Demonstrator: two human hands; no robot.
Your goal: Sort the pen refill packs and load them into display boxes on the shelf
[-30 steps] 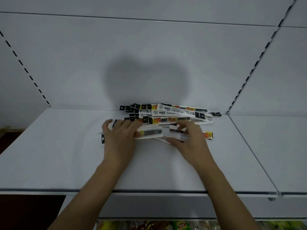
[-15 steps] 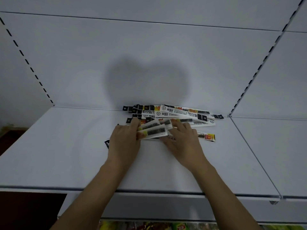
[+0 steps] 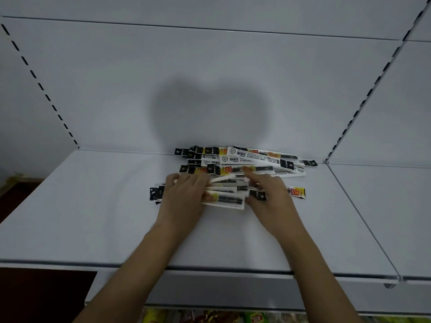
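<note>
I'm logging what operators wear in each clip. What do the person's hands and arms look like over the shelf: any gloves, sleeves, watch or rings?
Both are bare. The left hand and right hand wear no gloves, and no ring shows, though the fingers are motion-blurred. Both forearms are uncovered down to the frame's bottom edge: no sleeve, watch or wristband in view.

The pen refill packs (image 3: 242, 163) are long, thin, flat strips. They are white with black ends, yellow and red marks, and small barcodes. They lie in a messy heap on the white shelf (image 3: 93, 217), at the back, close to the wall. Most lie sideways, one on top of another. A few packs (image 3: 225, 198) sit in a small bunch at the front of the heap, nearer the shelf's front edge.
</note>
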